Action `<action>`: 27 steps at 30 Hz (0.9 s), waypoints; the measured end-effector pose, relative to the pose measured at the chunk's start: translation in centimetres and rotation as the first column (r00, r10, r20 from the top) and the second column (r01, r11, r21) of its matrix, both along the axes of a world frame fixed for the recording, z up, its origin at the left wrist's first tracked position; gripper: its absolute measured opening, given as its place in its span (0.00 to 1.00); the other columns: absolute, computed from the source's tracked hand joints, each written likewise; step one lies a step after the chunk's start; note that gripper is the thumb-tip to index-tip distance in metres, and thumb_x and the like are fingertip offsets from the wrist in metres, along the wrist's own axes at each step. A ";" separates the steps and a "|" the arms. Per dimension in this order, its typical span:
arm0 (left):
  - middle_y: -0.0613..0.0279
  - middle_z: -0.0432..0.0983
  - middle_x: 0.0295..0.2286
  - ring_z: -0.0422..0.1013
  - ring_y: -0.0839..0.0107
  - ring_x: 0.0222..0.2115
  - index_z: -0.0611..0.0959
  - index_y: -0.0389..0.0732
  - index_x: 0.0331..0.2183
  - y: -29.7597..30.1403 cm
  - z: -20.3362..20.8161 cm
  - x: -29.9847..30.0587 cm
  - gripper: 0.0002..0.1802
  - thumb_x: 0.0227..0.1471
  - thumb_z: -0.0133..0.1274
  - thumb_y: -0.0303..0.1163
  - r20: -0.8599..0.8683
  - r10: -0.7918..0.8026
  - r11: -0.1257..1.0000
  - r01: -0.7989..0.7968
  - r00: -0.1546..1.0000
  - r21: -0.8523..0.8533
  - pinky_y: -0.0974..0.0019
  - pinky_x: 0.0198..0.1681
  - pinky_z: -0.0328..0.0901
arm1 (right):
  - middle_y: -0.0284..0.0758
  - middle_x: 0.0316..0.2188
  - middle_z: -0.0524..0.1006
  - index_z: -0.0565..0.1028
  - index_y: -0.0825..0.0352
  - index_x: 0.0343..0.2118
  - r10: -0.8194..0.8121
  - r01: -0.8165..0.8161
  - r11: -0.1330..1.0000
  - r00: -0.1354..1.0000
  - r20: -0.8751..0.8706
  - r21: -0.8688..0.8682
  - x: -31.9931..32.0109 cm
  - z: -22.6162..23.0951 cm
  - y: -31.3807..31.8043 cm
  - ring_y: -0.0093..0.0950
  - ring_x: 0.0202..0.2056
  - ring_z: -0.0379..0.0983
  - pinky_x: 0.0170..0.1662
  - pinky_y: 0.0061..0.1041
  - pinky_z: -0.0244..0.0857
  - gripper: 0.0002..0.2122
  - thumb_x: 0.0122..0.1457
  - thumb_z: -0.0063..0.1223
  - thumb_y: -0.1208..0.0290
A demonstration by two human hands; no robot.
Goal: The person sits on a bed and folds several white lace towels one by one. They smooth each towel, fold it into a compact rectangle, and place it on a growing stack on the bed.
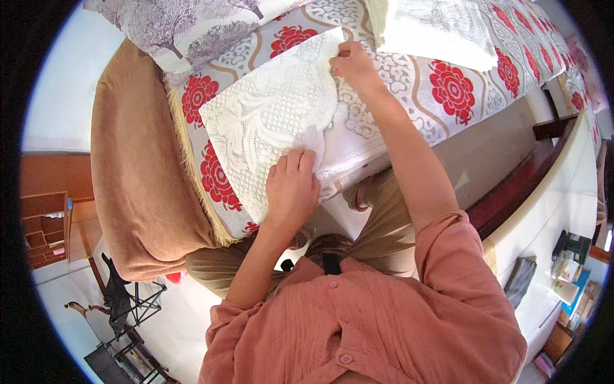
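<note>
A white lace cloth [268,109] lies in front of me on a sofa cover [419,83] patterned with red flowers and grey scrolls. My right hand [353,64] pinches the cloth's far right edge between thumb and fingers. Near its front edge, my left hand [293,185] rests on the lace with fingers bent together; the fingertips press on or grip the cloth, and I cannot tell which. The right side of the lace looks folded, with a thinner layer showing beside it. Farther right, a second white lace cloth [438,35] lies on the same cover.
A brown padded armrest [144,153] borders the cover on the left. Behind the lace leans a cushion [185,25] with a purple tree print. At the right stands a dark red wooden frame with a pale top [543,205]. A black folding stand [121,294] is at lower left.
</note>
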State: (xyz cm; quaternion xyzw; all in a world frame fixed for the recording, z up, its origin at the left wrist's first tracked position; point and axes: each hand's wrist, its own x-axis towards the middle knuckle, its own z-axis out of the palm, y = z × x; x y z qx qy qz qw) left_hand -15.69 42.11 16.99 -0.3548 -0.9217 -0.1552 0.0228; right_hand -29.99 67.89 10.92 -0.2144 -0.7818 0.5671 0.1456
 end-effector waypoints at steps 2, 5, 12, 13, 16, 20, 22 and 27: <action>0.53 0.73 0.44 0.70 0.50 0.43 0.77 0.39 0.45 -0.2 0.3 -0.2 0.22 0.45 0.61 0.30 0.034 -0.017 0.999 0.016 0.999 0.035 0.54 0.46 0.67 | 0.44 0.34 0.79 0.63 0.75 0.59 -0.050 0.041 0.990 0.997 -0.061 -0.137 0.0 0.7 -1.2 0.35 0.35 0.79 0.40 0.31 0.72 0.33 0.49 0.60 0.72; 0.54 0.74 0.42 0.71 0.51 0.42 0.79 0.38 0.43 -0.7 1.0 -0.9 0.18 0.47 0.60 0.28 0.122 -0.050 0.987 0.030 0.991 0.160 0.56 0.46 0.67 | 0.42 0.33 0.77 0.57 0.75 0.63 -0.003 -0.007 0.957 0.999 -0.036 -0.291 0.6 2.5 -1.3 0.28 0.31 0.76 0.35 0.25 0.72 0.37 0.50 0.60 0.76; 0.56 0.75 0.39 0.73 0.59 0.38 0.82 0.35 0.41 -1.9 0.5 -2.0 0.13 0.52 0.58 0.26 0.471 -0.025 0.919 -0.166 0.882 0.358 0.64 0.41 0.68 | 0.36 0.32 0.74 0.59 0.69 0.64 0.190 -0.202 0.929 0.979 -0.069 -0.310 1.3 3.5 -1.8 0.24 0.29 0.72 0.32 0.21 0.70 0.35 0.52 0.60 0.79; 0.56 0.75 0.39 0.73 0.60 0.37 0.82 0.35 0.40 -1.8 0.5 -2.0 0.12 0.52 0.58 0.26 0.496 -0.024 0.912 -0.184 0.868 0.366 0.64 0.40 0.68 | 0.35 0.30 0.75 0.62 0.69 0.63 0.199 -0.214 0.927 0.977 -0.082 -0.308 1.3 3.3 -1.5 0.24 0.28 0.72 0.31 0.22 0.69 0.33 0.52 0.60 0.79; 0.56 0.76 0.37 0.74 0.60 0.34 0.81 0.35 0.38 -1.6 0.0 -2.0 0.09 0.53 0.56 0.25 0.461 0.042 0.895 -0.238 0.887 0.378 0.65 0.38 0.68 | 0.34 0.27 0.75 0.72 0.67 0.56 0.267 -0.268 0.961 0.963 -0.021 -0.071 0.5 2.5 -1.1 0.23 0.27 0.71 0.30 0.24 0.67 0.25 0.52 0.58 0.78; 0.54 0.76 0.35 0.75 0.56 0.35 0.81 0.37 0.37 -0.4 0.7 -0.7 0.07 0.53 0.54 0.24 0.257 0.069 0.918 -0.162 0.964 0.361 0.63 0.38 0.68 | 0.34 0.25 0.75 0.78 0.64 0.50 0.206 -0.204 0.974 0.979 -0.007 0.097 0.8 3.2 -0.6 0.22 0.26 0.71 0.30 0.25 0.66 0.21 0.51 0.57 0.78; 0.54 0.76 0.35 0.74 0.56 0.35 0.80 0.37 0.37 -0.2 0.4 -0.5 0.07 0.53 0.54 0.23 0.176 0.022 0.943 -0.078 0.984 0.322 0.62 0.39 0.68 | 0.34 0.24 0.76 0.78 0.63 0.50 0.188 -0.187 0.965 0.982 0.013 0.186 0.5 2.4 0.5 0.23 0.26 0.72 0.31 0.26 0.67 0.21 0.50 0.57 0.78; 0.53 0.76 0.37 0.73 0.51 0.37 0.79 0.39 0.39 -0.2 -0.6 0.2 0.12 0.50 0.56 0.23 0.516 0.195 0.829 -0.422 0.834 0.367 0.61 0.42 0.68 | 0.40 0.39 0.81 0.80 0.57 0.43 0.200 -0.221 0.924 0.975 0.100 0.311 1.9 3.1 0.9 0.39 0.43 0.78 0.50 0.34 0.70 0.15 0.50 0.54 0.72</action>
